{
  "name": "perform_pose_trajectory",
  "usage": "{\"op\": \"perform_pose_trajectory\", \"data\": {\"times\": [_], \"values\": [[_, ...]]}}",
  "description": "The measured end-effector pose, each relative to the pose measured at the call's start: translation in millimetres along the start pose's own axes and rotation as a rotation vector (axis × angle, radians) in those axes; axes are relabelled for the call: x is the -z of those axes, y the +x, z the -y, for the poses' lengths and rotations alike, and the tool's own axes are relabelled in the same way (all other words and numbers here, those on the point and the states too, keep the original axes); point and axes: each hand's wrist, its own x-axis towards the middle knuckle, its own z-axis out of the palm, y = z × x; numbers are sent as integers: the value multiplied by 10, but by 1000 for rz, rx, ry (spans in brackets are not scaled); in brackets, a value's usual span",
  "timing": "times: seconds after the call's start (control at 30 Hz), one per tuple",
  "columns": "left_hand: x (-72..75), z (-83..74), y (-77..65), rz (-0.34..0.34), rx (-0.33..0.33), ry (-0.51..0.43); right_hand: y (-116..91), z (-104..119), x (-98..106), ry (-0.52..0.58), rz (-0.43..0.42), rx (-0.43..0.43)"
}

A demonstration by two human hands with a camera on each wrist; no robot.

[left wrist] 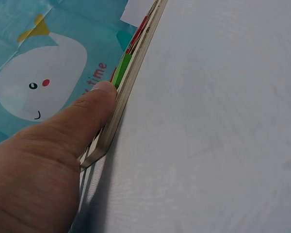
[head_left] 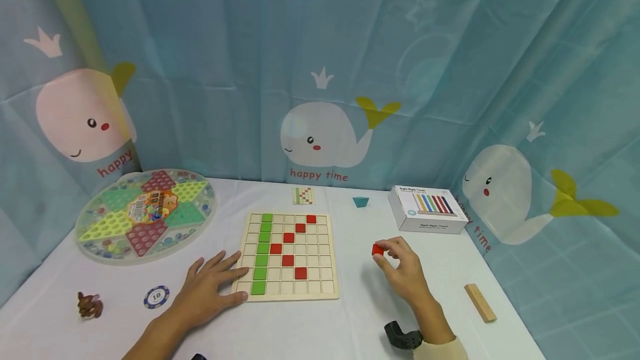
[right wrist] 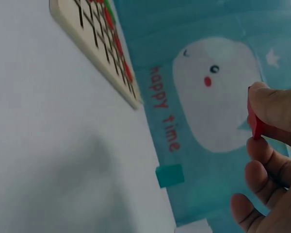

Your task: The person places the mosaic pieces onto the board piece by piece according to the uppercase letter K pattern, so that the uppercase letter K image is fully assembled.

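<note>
A square wooden grid board (head_left: pixel 320 243) lies flat on the table, with a column of green tiles (head_left: pixel 261 260) near its left side. Several red tiles (head_left: pixel 288 238) sit in slanting lines to the right of that column. My left hand (head_left: pixel 210 288) rests at the board's lower left, fingers extended over its edge; in the left wrist view the thumb (left wrist: pixel 87 114) touches the rim near a green tile. To the right of the board, my right hand (head_left: pixel 405 274) pinches a red square tile (head_left: pixel 378 249) between thumb and fingers, held above the table.
Behind the board lie a pattern card (head_left: pixel 304 196) and a teal block (head_left: pixel 360 201). A white box (head_left: pixel 427 210) stands back right, a wooden block (head_left: pixel 480 303) further forward. To the left are a round Chinese checkers board (head_left: pixel 107 199), a poker chip (head_left: pixel 156 296) and a brown figurine (head_left: pixel 90 305).
</note>
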Motion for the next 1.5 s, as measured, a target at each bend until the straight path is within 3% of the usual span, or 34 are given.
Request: {"op": "perform_pose_trajectory", "data": {"times": [0.43,0.8,0.97,1.5], "values": [[-6,-3,24,2,1,8,-1,306,-166,88,82,113],[-8,-18,13,3,4,-5,-32,465,-467,178,184,218],[-20,-25,8,5,5,-7,-36,520,-573,169,217,261],[18,-18,5,2,0,0,-168,402,-936,89,386,164]]}}
